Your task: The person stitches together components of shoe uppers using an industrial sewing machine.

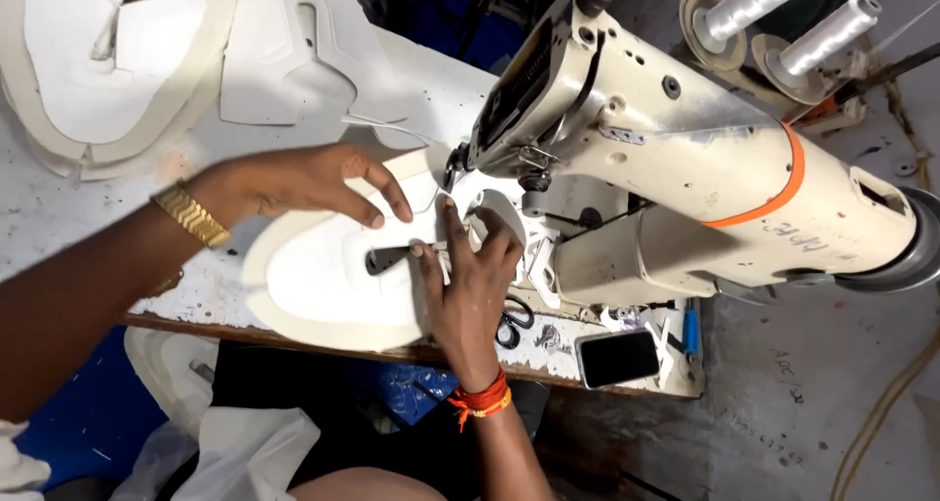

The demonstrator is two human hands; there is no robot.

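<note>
Both hands, left hand (294, 183) and right hand (470, 276), spread flat, pinning white shoe upper (323, 276) at sewing machine (627, 158); seemingly light, floppy, best held near seam.

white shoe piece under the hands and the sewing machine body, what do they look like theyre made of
White shoe piece: looks like smooth synthetic leather on a cream foam or fabric backing that shows as a border; matte, lies flat. Sewing machine: painted cast metal by the look, cream, glossy but scuffed and chipped.
</note>
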